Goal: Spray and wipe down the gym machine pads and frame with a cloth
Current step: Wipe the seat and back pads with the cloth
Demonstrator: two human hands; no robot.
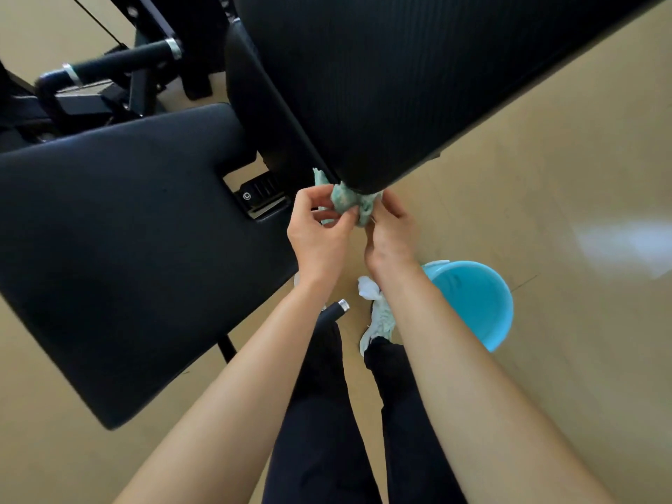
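Observation:
A crumpled green cloth (pixel 344 200) is held between both hands, just under the lower corner of the black back pad (pixel 381 78). My left hand (pixel 320 231) pinches the cloth's left side. My right hand (pixel 391 234) grips its right side, fingers curled around it. The wide black seat pad (pixel 120 249) lies to the left of my hands. The machine's black frame (pixel 83 100) with a padded handle (pixel 120 63) rises at the upper left. No spray bottle is in view.
A light blue bucket (pixel 476 303) stands on the beige floor right of my right forearm. My white and green shoe (pixel 378 318) and dark trouser legs are below. A short black handle with a chrome end (pixel 336 311) pokes out under the seat pad.

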